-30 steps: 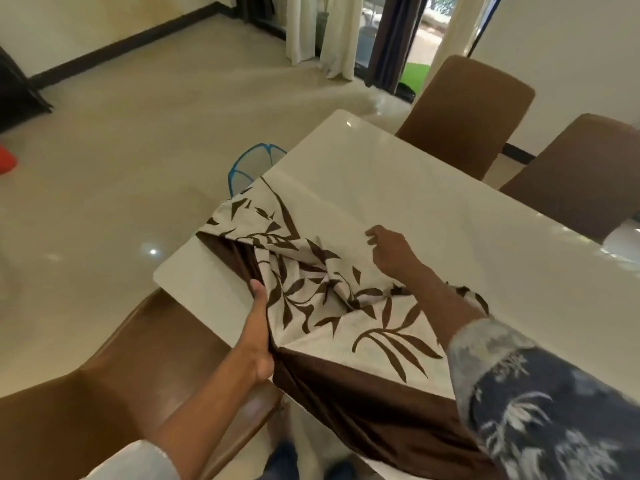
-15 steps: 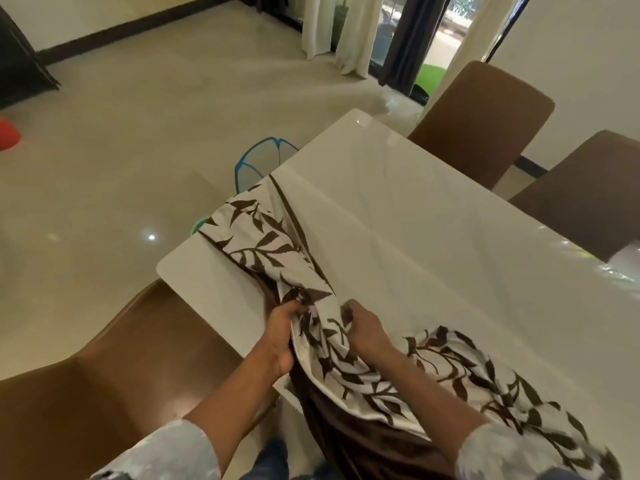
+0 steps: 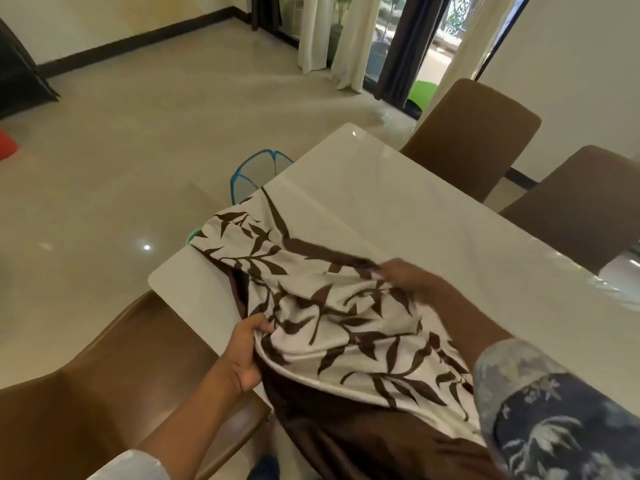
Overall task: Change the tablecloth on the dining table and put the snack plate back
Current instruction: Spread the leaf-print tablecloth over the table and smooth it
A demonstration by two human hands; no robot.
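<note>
**While Bunched on the Near Corner, Held at Two Points**

Grips, with the left hand (image 3: 244, 355), a fold of the tablecloth (image 3: 346, 327) at the near rim of the dining table (image 3: 398, 202), fingers curled round the fabric. Clutches, with the right hand (image 3: 412, 278), a gathered ridge of the same cloth farther onto the tabletop, fingers bent into it. Blurs there, so cannot tell one finger from the next.

Lies crumpled over the near left corner, white leaf-printed face up, plain brown part hanging off the near edge.

Counts two hands, one cloth, one table and three brown chairs: a near chair (image 3: 86, 393) just beside the left forearm, a far chair (image 3: 474, 133) and a second far chair (image 3: 581, 209) along the opposite side.

Shows one blue-rimmed mesh thing (image 3: 256, 168) on the floor past the table's left edge, half hidden by table and cloth and hard to name. Cuts off the cloth's lower drape at the bottom border, partly behind the patterned sleeve (image 3: 554, 427). Cuts off the table's right end too.
</note>
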